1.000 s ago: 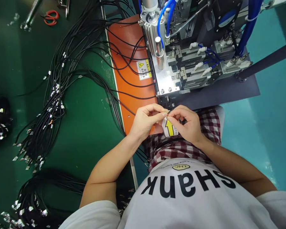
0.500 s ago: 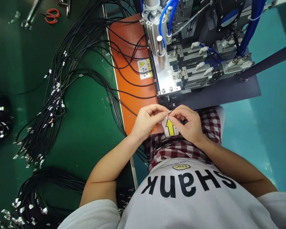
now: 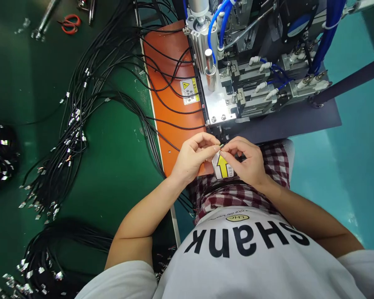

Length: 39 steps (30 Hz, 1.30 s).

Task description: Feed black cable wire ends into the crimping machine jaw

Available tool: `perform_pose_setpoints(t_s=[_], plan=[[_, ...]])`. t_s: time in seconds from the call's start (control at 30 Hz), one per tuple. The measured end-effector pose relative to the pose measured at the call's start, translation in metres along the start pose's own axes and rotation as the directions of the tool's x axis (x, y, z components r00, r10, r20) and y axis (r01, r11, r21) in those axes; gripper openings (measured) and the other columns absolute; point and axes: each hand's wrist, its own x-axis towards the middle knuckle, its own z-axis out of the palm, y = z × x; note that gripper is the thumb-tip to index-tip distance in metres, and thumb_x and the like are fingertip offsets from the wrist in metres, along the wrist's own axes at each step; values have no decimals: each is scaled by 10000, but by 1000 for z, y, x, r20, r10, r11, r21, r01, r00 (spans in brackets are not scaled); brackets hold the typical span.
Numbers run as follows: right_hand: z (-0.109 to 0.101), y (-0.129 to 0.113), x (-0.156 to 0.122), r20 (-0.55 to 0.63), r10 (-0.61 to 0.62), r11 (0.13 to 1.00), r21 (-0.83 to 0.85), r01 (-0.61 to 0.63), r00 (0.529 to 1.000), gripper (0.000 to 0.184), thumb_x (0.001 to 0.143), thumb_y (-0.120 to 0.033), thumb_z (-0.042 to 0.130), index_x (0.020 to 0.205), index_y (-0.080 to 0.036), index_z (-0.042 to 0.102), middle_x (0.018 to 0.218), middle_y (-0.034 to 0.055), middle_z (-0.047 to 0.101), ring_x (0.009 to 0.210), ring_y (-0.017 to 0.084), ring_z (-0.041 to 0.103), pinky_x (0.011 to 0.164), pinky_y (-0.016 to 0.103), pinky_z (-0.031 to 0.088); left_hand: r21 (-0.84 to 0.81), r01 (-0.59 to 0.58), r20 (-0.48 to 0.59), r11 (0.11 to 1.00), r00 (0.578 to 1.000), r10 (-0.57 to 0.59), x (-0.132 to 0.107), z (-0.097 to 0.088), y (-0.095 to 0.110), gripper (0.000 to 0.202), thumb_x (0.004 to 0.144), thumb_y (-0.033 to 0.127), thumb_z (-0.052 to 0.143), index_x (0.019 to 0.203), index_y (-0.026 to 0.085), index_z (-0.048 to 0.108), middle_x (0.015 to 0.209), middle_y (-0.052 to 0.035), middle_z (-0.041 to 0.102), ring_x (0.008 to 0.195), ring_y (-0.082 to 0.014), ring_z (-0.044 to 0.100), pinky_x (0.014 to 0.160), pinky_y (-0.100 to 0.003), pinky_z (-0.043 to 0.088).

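My left hand (image 3: 195, 157) is closed in a pinch at the front edge of the machine. A black cable (image 3: 166, 140) runs across the orange plate and passes under this hand. Between my fingertips shows the small, pale wire end (image 3: 221, 145) of a cable, mostly covered by the fingers. From the other side my right hand (image 3: 245, 160) pinches the same end with thumb and forefinger, the two hands' tips nearly touching. Just below them is a white label with a yellow arrow (image 3: 223, 167). Several other black cables lead over the orange plate (image 3: 166, 39) into the machine's side.
The machine (image 3: 216, 101) with metal cylinders and blue air hoses (image 3: 226, 20) stands ahead. Bundles of black cables (image 3: 81, 99) with shiny ends lie on the green table (image 3: 118, 153) at left. Red-handled scissors (image 3: 70, 24) and a metal tool (image 3: 46, 18) lie at the far left.
The fingers of my left hand have shifted slightly upward around the wire end. Both hands keep their pinch in nearly the same place. The view has moved a little.
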Motion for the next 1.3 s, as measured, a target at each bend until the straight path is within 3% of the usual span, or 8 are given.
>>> perform_pose_setpoints(t_s=[0.2,0.37,0.7,0.9,1.1,1.3], plan=[[5,-1,0,-15,19,1000,3,-19,1000,94,894,-155,651,820,-213,652,795,-2,630,678,125,532,621,288,427,-33,-36,-34,999,999,35,-2,3,-3,221,824,332,780,811,165,636,682,23,571,573,-66,484,566,-210,383],[4,-2,1,-24,-5,1000,3,5,1000,97,890,-148,650,818,-213,648,781,-5,616,676,125,529,623,290,427,56,-20,-6,998,1000,20,-2,0,-4,216,824,364,778,884,163,727,658,10,580,590,-81,477,567,-223,382],[7,-1,-1,-15,-31,999,16,31,999,117,859,-99,662,832,-212,645,775,-12,604,666,117,514,616,283,415,-38,5,-28,999,1000,-6,0,-2,2,189,689,224,869,755,149,708,803,-8,675,596,-52,526,568,-197,426],[6,-1,-1,-25,-30,1000,-1,30,999,115,866,-105,654,826,-213,643,779,-9,615,678,124,527,629,287,421,52,11,-50,999,999,-9,-2,-1,2,211,750,292,831,882,156,739,744,0,665,578,-54,512,552,-194,414],[4,1,-1,-11,3,1000,-12,-4,1000,82,877,-150,651,828,-215,653,778,-9,624,672,125,534,633,293,430,115,-25,-65,993,997,33,-4,4,4,218,739,315,836,823,140,735,775,-20,696,642,-75,568,619,-204,465],[-10,0,8,47,119,992,37,-121,992,44,877,-231,676,916,-221,694,848,8,657,713,139,567,642,303,428,152,-26,-75,988,997,37,-6,6,2,245,732,339,836,812,140,718,771,-25,695,691,-111,622,629,-215,497]])
